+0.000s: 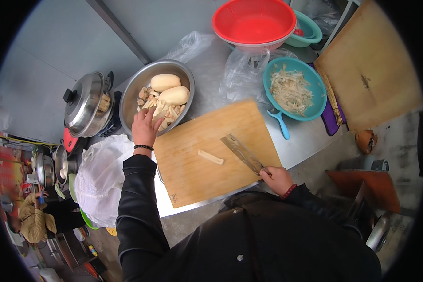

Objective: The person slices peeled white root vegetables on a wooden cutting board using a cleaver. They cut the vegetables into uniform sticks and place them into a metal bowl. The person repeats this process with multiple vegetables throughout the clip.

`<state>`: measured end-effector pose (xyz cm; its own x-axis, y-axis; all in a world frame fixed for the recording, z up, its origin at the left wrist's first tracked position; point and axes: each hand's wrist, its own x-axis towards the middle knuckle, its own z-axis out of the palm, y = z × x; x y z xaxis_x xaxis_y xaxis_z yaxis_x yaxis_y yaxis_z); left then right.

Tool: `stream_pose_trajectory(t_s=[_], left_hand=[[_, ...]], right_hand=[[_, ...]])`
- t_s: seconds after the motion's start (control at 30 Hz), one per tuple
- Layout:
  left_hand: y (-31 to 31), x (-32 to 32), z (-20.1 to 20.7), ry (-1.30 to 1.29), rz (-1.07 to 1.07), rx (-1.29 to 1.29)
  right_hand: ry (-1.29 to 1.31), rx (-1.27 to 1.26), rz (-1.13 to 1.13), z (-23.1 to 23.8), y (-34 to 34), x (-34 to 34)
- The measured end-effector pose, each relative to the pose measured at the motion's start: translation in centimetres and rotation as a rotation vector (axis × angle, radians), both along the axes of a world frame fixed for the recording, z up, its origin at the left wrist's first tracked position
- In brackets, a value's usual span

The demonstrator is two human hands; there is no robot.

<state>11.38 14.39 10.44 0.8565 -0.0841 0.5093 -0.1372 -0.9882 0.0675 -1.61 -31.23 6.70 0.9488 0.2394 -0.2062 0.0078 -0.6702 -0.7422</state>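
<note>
My right hand (277, 180) grips the handle of a cleaver (241, 151), whose wide blade lies over the right part of a wooden cutting board (188, 181). A single pale root strip (210, 157) rests on the board, left of the blade. My left hand (145, 126) is at the near rim of a steel bowl (189, 70), fingers apart and nothing seen in them. In the bowl are two thick, peeled pale roots (174, 95) that look like lotus root, together with several cut pieces (148, 97). The hand hides some of these pieces.
Right of the board stand a turquoise bowl of peelings (291, 91) and a blue peeler (282, 125). Behind are a red basin (254, 23) and plastic bags (243, 75). A lidded steel pot (85, 105) and white cloth (103, 176) are left. A person (35, 218) stands far left.
</note>
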Motion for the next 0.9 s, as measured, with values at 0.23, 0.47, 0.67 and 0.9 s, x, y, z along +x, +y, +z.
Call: stream_pose_trajectory(t_s=[0.23,0.47,0.67,0.9], left_hand=[[-8.2,-5.8,-5.2,0.415,-0.447,-0.352],[-9.9,-10.0,-10.1,0.652,-0.291,-0.594],[-8.2,-12.4,-11.2,1.087,-0.033,-1.376],[-8.7,-13.9,-12.0,0.981,-0.384,-0.968]], right_hand=[[-0.018,0.013,-0.048,-0.6,-0.8,-0.7],[-0.008,0.000,-0.032,-0.7,-0.6,-0.7],[0.038,0.065,-0.035,-0.4,0.2,-0.6],[0.039,-0.002,0.070,-0.4,0.5,-0.4]])
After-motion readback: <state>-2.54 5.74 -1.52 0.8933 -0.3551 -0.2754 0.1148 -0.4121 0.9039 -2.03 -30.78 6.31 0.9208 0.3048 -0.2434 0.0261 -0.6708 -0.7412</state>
